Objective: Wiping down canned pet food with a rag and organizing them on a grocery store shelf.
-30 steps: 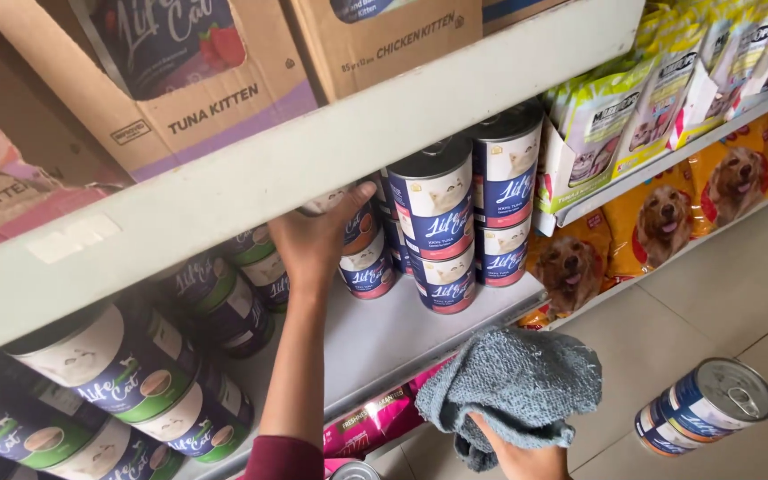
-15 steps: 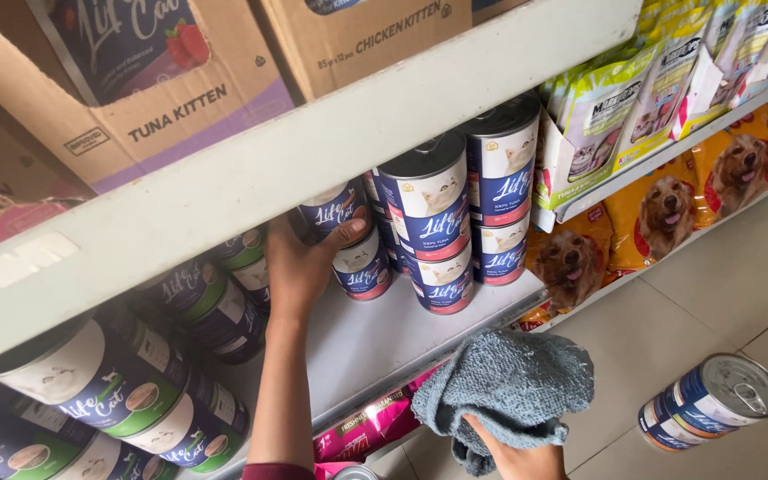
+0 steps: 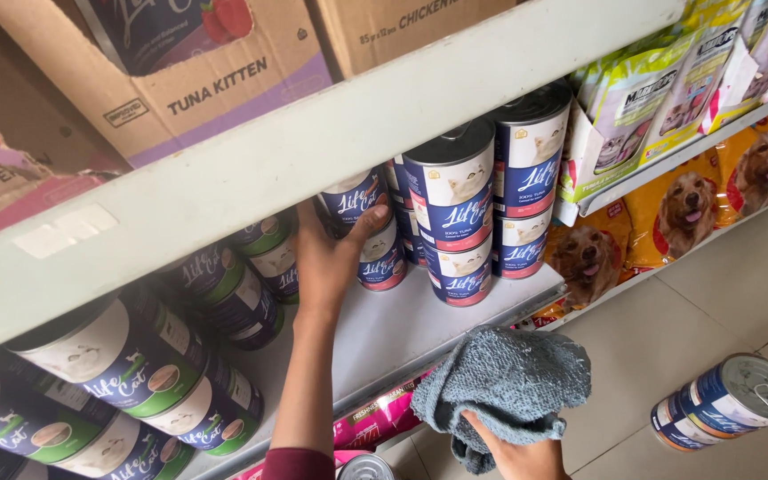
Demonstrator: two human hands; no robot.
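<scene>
Our left hand [image 3: 331, 258] is clamped round a blue-labelled metal cat-food tin [image 3: 355, 197]: heavy, slick, so grip its sides. Right hand [image 3: 517, 453] is bunched on a soft grey cloth [image 3: 508, 382].

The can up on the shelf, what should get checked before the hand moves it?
1. Left hand wrapped on the can: ok, fingers curl round its side.
2. Can fully visible: not ok, the upper shelf edge hides its top.
3. Neighbouring stack standing straight: ok.
4. Bare shelf space below the hand: ok.
5. Right hand free: not ok, it holds a grey cloth.
6. Cans on the floor stable: cannot tell.
</scene>
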